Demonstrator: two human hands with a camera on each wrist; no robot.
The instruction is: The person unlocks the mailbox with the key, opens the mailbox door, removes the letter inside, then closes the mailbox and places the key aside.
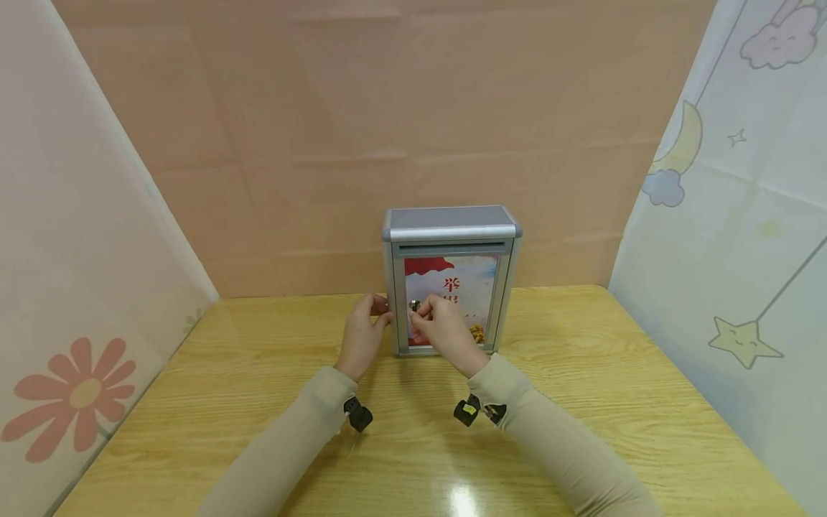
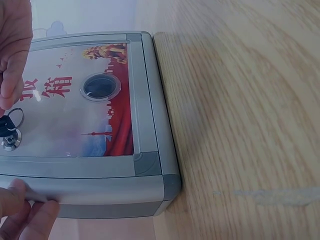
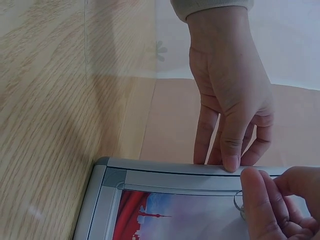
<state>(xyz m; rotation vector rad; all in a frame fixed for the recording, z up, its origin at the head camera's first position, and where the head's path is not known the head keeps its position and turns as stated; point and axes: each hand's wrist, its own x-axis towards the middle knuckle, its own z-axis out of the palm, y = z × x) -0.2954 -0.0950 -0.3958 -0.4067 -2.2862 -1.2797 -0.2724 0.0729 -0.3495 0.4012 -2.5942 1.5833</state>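
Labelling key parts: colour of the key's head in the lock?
Black; the key's head shows best in the left wrist view, at its left edge.

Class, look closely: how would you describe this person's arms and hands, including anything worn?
Both the left hand and right hand are ungloved. Long beige sleeves cover the arms to the wrists. A small black device sits at the left wrist; a second black device, at the right, bears a yellow mark.

Box (image 1: 481, 291) on table (image 1: 562, 366), cloth (image 1: 413, 143) behind it. My left hand (image 1: 362, 332) touching box's left side. My right hand (image 1: 447, 334) before box, on key (image 2: 7, 127) at lock (image 2: 11, 143), left of front's centre. Slot (image 1: 452, 248) higher up.
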